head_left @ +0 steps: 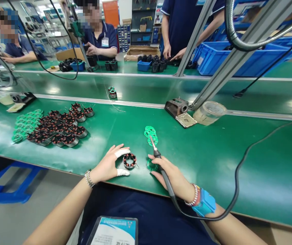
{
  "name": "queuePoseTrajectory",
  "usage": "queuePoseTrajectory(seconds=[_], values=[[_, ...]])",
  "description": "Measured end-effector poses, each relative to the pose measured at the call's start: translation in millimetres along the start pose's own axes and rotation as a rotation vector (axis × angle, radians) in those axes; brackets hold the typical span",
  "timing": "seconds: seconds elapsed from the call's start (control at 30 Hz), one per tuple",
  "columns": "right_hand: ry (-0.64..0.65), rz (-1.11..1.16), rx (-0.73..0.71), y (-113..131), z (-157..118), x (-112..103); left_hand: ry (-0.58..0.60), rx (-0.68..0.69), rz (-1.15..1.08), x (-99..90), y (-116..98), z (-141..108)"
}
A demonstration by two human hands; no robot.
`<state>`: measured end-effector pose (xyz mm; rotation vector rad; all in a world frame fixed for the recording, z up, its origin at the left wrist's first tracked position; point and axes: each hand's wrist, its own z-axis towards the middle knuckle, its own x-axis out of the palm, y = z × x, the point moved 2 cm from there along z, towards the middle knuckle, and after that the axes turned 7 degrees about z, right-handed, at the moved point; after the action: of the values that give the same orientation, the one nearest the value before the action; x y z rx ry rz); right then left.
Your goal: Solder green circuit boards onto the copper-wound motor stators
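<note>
My left hand (107, 165) is spread wide, white covers on its fingertips, thumb and fingers curving round the left side of a copper-wound stator (125, 164) lying on the green surface (212, 153); I cannot tell how firmly they touch it. My right hand (173, 173) grips a soldering iron (167, 182), with a green circuit board (152, 166) between its thumb and finger, low by the surface; whether I pinch it is unclear. With iron and board sharing one hand, I judge it best to handle the board by its rim, point the hot tip away from my left fingers, and steady the stator flat, its loose wire unbent.

Just beyond the tip lie a few more green boards (151, 134). Off to the left sit a cluster of stators (59, 127) and a spread of boards (27, 124). Farther right stand an iron holder (176, 107) and a cloudy tub (209, 114). Past a metal rail, two stators (113, 94) rest together; beyond, co-workers (101, 37) sit or stand near blue crates (237, 59).
</note>
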<state>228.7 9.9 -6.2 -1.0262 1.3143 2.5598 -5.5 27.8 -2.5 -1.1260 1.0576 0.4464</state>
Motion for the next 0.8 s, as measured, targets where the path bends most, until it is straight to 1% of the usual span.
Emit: queuePoseTrajectory(seconds=[0.1, 0.2, 0.3, 0.4, 0.47, 0.53, 0.57, 0.6, 0.63, 0.67, 0.73, 0.8], values=[[-0.074, 0.013, 0.048, 6.9, 2.5, 8.1, -0.070, -0.074, -0.080, 7.5, -6.3, 1.9], [-0.076, 0.022, 0.060, 10.3, 6.7, 17.9, -0.106, -0.123, -0.130, 15.4, -14.1, 0.7], [-0.090, 0.007, 0.049, 9.4, 11.3, 24.0, -0.104, -0.091, -0.113, 19.4, -21.6, -1.3], [-0.074, -0.027, 0.025, 8.0, 13.7, 26.3, -0.118, -0.043, -0.046, 17.2, -19.7, -11.1], [-0.068, -0.047, 0.001, 8.2, 13.5, 26.4, -0.190, -0.005, 0.013, 12.7, -10.8, -24.5], [-0.077, -0.060, -0.025, 8.9, 12.3, 26.1, -0.321, 0.047, 0.081, 6.8, 0.1, -39.9], [-0.081, -0.069, -0.036, 9.1, 11.6, 26.0, -0.367, 0.066, 0.121, 4.5, 4.7, -46.2], [-0.083, -0.081, -0.048, 9.3, 10.9, 26.1, -0.368, 0.072, 0.175, 3.5, 7.8, -50.2], [-0.086, -0.098, -0.062, 9.4, 10.3, 26.2, -0.332, 0.068, 0.232, 3.7, 9.1, -51.5], [-0.091, -0.117, -0.075, 9.4, 9.8, 26.3, -0.270, 0.056, 0.284, 4.9, 8.5, -49.9], [-0.102, -0.150, -0.096, 9.2, 9.4, 26.3, -0.131, 0.027, 0.342, 9.0, 2.6, -39.6], [-0.107, -0.166, -0.101, 9.1, 9.5, 25.8, -0.053, 0.010, 0.308, 12.9, -6.3, -24.3]])
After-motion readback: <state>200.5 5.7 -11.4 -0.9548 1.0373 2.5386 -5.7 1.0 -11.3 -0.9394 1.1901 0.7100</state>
